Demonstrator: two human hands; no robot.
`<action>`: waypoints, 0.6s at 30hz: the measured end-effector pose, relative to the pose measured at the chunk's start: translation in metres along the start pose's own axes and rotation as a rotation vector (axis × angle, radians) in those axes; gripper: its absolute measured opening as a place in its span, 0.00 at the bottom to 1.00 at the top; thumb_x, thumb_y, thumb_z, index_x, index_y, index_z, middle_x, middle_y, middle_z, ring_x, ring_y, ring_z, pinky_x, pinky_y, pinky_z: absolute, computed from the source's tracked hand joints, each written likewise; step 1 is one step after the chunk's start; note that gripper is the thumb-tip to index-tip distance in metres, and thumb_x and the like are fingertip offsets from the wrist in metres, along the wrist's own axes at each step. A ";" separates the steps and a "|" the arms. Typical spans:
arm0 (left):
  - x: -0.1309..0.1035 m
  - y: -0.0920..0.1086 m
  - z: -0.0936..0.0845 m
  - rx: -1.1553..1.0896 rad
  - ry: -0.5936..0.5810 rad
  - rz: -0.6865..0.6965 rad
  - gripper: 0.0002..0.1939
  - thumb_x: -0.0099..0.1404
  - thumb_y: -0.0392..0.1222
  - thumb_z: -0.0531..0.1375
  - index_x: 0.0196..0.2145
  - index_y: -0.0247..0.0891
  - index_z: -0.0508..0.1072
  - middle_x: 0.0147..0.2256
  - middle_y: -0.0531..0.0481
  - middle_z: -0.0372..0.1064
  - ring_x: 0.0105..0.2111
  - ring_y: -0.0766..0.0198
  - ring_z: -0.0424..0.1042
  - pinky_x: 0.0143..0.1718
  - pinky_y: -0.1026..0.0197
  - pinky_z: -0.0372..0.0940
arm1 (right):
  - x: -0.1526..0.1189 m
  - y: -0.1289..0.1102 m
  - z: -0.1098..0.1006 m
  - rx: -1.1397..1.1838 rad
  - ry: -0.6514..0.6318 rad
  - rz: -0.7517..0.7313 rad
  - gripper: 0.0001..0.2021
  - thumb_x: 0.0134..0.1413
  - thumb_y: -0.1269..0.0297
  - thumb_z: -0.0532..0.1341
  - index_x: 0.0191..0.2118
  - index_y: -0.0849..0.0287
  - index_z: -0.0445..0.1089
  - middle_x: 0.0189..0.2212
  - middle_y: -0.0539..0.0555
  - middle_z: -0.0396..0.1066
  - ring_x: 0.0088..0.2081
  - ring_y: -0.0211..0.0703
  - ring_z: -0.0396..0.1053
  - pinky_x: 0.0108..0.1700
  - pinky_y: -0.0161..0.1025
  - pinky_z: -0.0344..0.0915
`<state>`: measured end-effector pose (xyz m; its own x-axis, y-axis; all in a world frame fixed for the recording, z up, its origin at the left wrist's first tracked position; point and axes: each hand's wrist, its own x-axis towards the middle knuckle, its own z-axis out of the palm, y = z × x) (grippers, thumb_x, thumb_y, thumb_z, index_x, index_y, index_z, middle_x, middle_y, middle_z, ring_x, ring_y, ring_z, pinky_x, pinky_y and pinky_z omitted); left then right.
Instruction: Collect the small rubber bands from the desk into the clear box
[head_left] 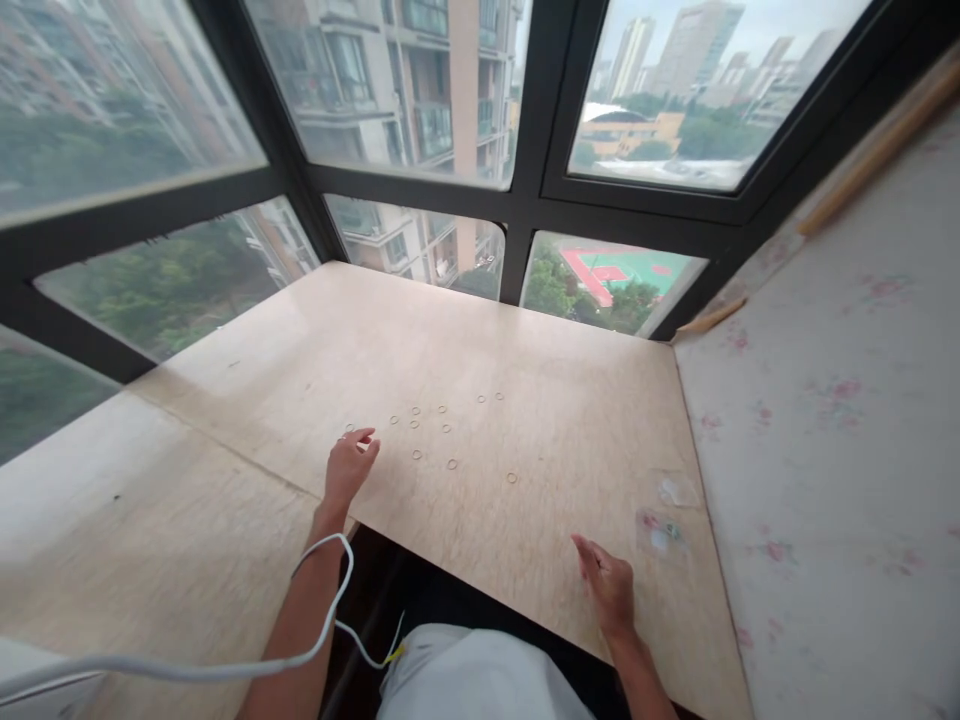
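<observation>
Several thin, pale gold rings lie scattered flat on the light wooden tabletop [525, 350]. My left hand [351, 468] hovers at the left end of the scatter, fingers loosely bent and apart, with nothing visible in them. Just beyond its fingertips is one ring [349, 428], partly hidden. To the right of that hand lie other rings, among them a front one [417, 455] and a far-right one [500, 397]. My right hand [606, 585] is near the table's front edge, its fingers stretched out and holding nothing visible. The nearest ring [512, 478] lies beyond it to the left.
Clear plastic bags [664, 530] lie at the right, beside the flowered wall [825, 450]. A white cable [300, 655] loops across my left forearm. Dark window frames [420, 195] border the table's far side. A seam [232, 450] crosses the tabletop on the left.
</observation>
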<state>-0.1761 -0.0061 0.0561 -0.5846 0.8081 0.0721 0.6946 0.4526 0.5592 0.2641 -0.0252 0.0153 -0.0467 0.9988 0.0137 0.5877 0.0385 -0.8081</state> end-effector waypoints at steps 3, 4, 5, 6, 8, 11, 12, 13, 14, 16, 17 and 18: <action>0.009 -0.019 -0.011 0.064 -0.033 -0.041 0.19 0.58 0.44 0.54 0.44 0.35 0.75 0.38 0.45 0.75 0.31 0.59 0.73 0.42 0.58 0.65 | 0.000 -0.002 0.000 -0.012 0.035 -0.034 0.27 0.60 0.45 0.50 0.15 0.56 0.53 0.11 0.46 0.51 0.15 0.35 0.53 0.21 0.34 0.52; 0.010 -0.025 -0.013 0.071 -0.050 -0.050 0.19 0.58 0.44 0.54 0.44 0.36 0.76 0.37 0.46 0.75 0.32 0.59 0.73 0.42 0.58 0.66 | -0.001 -0.002 0.000 -0.016 0.043 -0.041 0.27 0.60 0.45 0.50 0.15 0.55 0.52 0.12 0.46 0.50 0.15 0.35 0.53 0.21 0.35 0.51; 0.010 -0.030 -0.016 0.072 -0.069 -0.057 0.18 0.58 0.44 0.55 0.42 0.37 0.76 0.37 0.46 0.76 0.32 0.59 0.73 0.41 0.59 0.66 | -0.001 -0.002 0.000 -0.019 0.051 -0.044 0.27 0.60 0.45 0.50 0.15 0.55 0.51 0.12 0.46 0.50 0.15 0.35 0.52 0.20 0.35 0.51; 0.009 -0.034 -0.018 0.071 -0.088 -0.060 0.16 0.57 0.44 0.55 0.41 0.38 0.77 0.36 0.47 0.76 0.32 0.59 0.73 0.39 0.59 0.66 | -0.002 -0.001 0.000 -0.020 0.058 -0.046 0.27 0.60 0.45 0.50 0.15 0.55 0.50 0.12 0.46 0.49 0.16 0.35 0.50 0.20 0.35 0.50; 0.005 -0.041 -0.020 0.067 -0.124 -0.066 0.14 0.57 0.44 0.57 0.37 0.40 0.78 0.34 0.49 0.77 0.32 0.59 0.74 0.38 0.61 0.66 | -0.002 0.001 0.001 -0.019 0.060 -0.045 0.27 0.60 0.44 0.50 0.15 0.55 0.49 0.12 0.46 0.47 0.16 0.34 0.49 0.20 0.35 0.49; -0.002 -0.047 -0.020 0.057 -0.161 -0.074 0.12 0.57 0.46 0.58 0.34 0.40 0.79 0.33 0.50 0.78 0.32 0.59 0.75 0.36 0.62 0.67 | -0.003 0.005 0.002 -0.023 0.042 -0.040 0.27 0.60 0.44 0.49 0.15 0.55 0.48 0.12 0.46 0.47 0.16 0.34 0.49 0.19 0.35 0.49; -0.003 -0.048 -0.020 0.054 -0.168 -0.076 0.12 0.57 0.46 0.58 0.34 0.40 0.79 0.33 0.50 0.78 0.32 0.59 0.75 0.36 0.62 0.67 | -0.003 0.006 0.002 -0.027 0.037 -0.037 0.28 0.60 0.45 0.49 0.15 0.55 0.48 0.12 0.46 0.47 0.15 0.34 0.49 0.19 0.35 0.49; -0.004 -0.049 -0.019 0.052 -0.172 -0.077 0.12 0.57 0.47 0.58 0.34 0.40 0.79 0.33 0.50 0.78 0.33 0.59 0.75 0.36 0.62 0.67 | -0.003 0.007 0.002 -0.030 0.033 -0.034 0.27 0.60 0.45 0.49 0.15 0.55 0.48 0.12 0.46 0.47 0.15 0.34 0.49 0.19 0.35 0.49; -0.005 -0.049 -0.018 0.050 -0.174 -0.078 0.12 0.58 0.47 0.58 0.34 0.40 0.79 0.33 0.49 0.78 0.33 0.59 0.75 0.36 0.62 0.67 | -0.003 0.008 0.002 -0.033 0.033 -0.034 0.27 0.60 0.45 0.49 0.15 0.55 0.48 0.12 0.46 0.47 0.15 0.34 0.49 0.19 0.35 0.49; -0.004 -0.049 -0.018 0.052 -0.175 -0.081 0.13 0.58 0.46 0.58 0.34 0.40 0.79 0.34 0.49 0.78 0.33 0.59 0.75 0.36 0.63 0.66 | -0.003 0.010 0.002 -0.036 0.031 -0.037 0.27 0.60 0.46 0.50 0.15 0.55 0.47 0.12 0.46 0.46 0.16 0.34 0.49 0.19 0.35 0.48; -0.003 -0.049 -0.017 0.055 -0.174 -0.083 0.13 0.58 0.46 0.57 0.35 0.40 0.79 0.34 0.49 0.78 0.33 0.59 0.75 0.36 0.63 0.66 | -0.003 0.011 0.002 -0.038 0.032 -0.039 0.27 0.60 0.45 0.50 0.15 0.55 0.47 0.13 0.46 0.46 0.16 0.34 0.48 0.19 0.35 0.48; -0.002 -0.049 -0.017 0.059 -0.173 -0.085 0.13 0.58 0.46 0.58 0.35 0.40 0.79 0.34 0.49 0.78 0.33 0.59 0.75 0.36 0.63 0.66 | -0.003 0.011 0.003 -0.040 0.034 -0.040 0.27 0.60 0.45 0.50 0.16 0.55 0.47 0.13 0.46 0.46 0.16 0.34 0.48 0.19 0.35 0.48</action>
<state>-0.2160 -0.0363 0.0432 -0.5646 0.8167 -0.1192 0.6721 0.5388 0.5079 0.2688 -0.0281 0.0046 -0.0435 0.9969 0.0658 0.6177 0.0786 -0.7825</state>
